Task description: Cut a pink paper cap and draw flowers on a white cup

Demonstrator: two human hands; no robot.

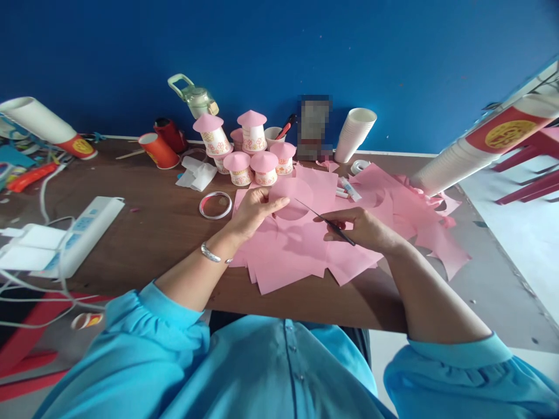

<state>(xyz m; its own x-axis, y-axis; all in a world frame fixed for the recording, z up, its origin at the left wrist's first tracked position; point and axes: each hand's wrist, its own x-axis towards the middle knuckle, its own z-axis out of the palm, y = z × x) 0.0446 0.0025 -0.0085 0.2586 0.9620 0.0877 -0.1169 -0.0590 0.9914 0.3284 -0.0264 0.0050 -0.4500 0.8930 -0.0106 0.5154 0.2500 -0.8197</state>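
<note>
blue sleeves (174,326) nearest; left hand (253,212) fingers pinch a pink paper circle (292,199) above the desk (152,233), right hand (364,228) fingers closed around scissors (325,221). the open blades could nick the thumb, or tear the curve.

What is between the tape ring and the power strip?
In the head view, only bare brown table lies between the tape ring and the power strip. The left hand holding the pink circle is on the ring's other side.
</note>
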